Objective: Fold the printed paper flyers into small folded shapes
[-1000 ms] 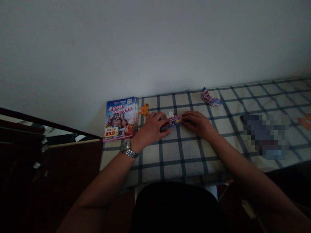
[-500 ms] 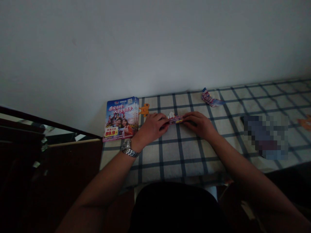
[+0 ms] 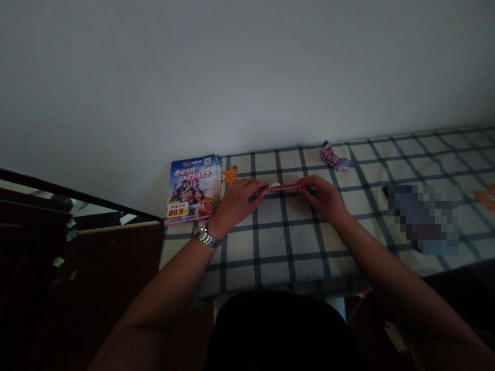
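Observation:
A narrow folded strip of printed paper [image 3: 283,187] stretches between my two hands over the checked tablecloth, its red edge facing me. My left hand [image 3: 243,198], with a metal watch at the wrist, pinches the strip's left end. At the other end, my right hand [image 3: 319,193] grips it between thumb and fingers. Left of my left hand lies a stack of printed flyers [image 3: 193,190], its top sheet showing a castle picture and "89.9". The underside of the strip is hidden.
A curved, crumpled piece of printed paper [image 3: 335,157] lies near the wall at the back. To the right is a dark, pixelated flat object [image 3: 415,216]. The checked tablecloth [image 3: 270,247] covers the surface up to the wall [image 3: 247,77].
The folded strip has turned so that a thin red edge shows instead of its printed face. My hands have shifted slightly apart, and more of the strip's length shows between them.

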Action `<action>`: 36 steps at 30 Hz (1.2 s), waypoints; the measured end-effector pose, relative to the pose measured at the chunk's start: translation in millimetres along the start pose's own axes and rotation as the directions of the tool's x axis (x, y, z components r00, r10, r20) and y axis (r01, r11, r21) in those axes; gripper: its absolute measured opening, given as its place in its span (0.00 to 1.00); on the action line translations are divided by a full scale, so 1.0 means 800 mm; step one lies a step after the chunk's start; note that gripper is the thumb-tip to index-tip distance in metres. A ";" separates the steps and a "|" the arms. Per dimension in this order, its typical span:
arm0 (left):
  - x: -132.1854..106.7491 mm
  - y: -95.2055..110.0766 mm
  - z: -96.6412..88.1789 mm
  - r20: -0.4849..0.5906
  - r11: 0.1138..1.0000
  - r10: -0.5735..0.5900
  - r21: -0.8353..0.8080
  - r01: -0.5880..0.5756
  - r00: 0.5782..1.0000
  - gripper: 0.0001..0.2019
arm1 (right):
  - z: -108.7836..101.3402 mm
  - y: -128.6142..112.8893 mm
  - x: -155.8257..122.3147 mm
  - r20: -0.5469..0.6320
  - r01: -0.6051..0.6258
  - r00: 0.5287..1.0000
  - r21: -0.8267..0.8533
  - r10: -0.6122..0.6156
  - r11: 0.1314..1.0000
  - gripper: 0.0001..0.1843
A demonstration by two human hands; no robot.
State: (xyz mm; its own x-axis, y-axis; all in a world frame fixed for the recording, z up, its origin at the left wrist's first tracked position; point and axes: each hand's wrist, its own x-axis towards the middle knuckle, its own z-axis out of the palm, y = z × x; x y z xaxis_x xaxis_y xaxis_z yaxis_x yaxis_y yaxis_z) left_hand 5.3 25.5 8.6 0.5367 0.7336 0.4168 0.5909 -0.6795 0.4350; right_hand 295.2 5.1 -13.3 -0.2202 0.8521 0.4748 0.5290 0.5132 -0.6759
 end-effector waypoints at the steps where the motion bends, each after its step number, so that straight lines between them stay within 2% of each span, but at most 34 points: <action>1: 0.000 0.002 -0.001 -0.024 1.000 -0.011 -0.024 0.010 1.000 0.11 | 0.001 0.000 -0.001 -0.019 -0.016 1.000 0.002 0.016 1.000 0.06; 5: 0.000 0.009 -0.005 -0.088 0.995 -0.046 -0.094 0.038 0.995 0.09 | 0.006 0.002 -0.004 -0.073 -0.085 0.993 0.081 0.091 0.993 0.10; 9: 0.000 0.011 -0.001 -0.099 0.990 -0.107 -0.103 0.097 0.989 0.08 | 0.010 0.003 -0.007 -0.057 -0.166 0.982 0.196 0.181 0.966 0.13; 14: 0.002 0.004 0.009 -0.061 0.979 -0.167 -0.127 0.159 0.984 0.08 | 0.013 0.007 -0.007 -0.057 -0.206 0.976 0.088 0.212 0.975 0.14; 19: 0.001 -0.010 0.020 -0.022 0.976 -0.204 -0.082 0.201 0.979 0.09 | 0.012 0.013 -0.004 -0.059 -0.119 0.992 -0.103 0.113 0.988 0.15; 24: -0.001 -0.017 0.026 0.009 0.979 -0.200 -0.036 0.200 0.980 0.09 | 0.008 0.007 0.000 -0.057 -0.065 0.997 -0.165 0.056 0.984 0.25; 27: -0.001 -0.016 0.026 0.028 0.982 -0.187 -0.011 0.188 0.982 0.08 | 0.009 0.005 0.000 -0.016 0.036 0.999 -0.205 -0.040 0.978 0.17; 30: -0.001 -0.015 0.027 0.028 0.986 -0.167 -0.001 0.167 0.986 0.08 | 0.012 0.006 0.000 0.082 0.148 0.988 -0.211 -0.134 0.966 0.09; 33: -0.001 -0.014 0.028 0.013 0.988 -0.156 0.016 0.156 0.988 0.08 | 0.015 0.007 0.000 0.180 0.225 0.964 -0.175 -0.194 0.959 0.09; 36: -0.001 -0.013 0.027 0.002 0.989 -0.148 0.031 0.148 0.989 0.10 | 0.017 0.007 -0.001 0.221 0.246 0.953 -0.160 -0.208 0.956 0.09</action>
State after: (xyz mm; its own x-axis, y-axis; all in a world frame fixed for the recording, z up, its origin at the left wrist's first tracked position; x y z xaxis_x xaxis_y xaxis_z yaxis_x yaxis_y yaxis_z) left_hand 11.6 32.6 -13.6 0.4443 0.8262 0.3464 0.6820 -0.5626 0.4672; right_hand 287.1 8.7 -25.0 -0.5008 0.7276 0.4688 0.5829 0.6839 -0.4388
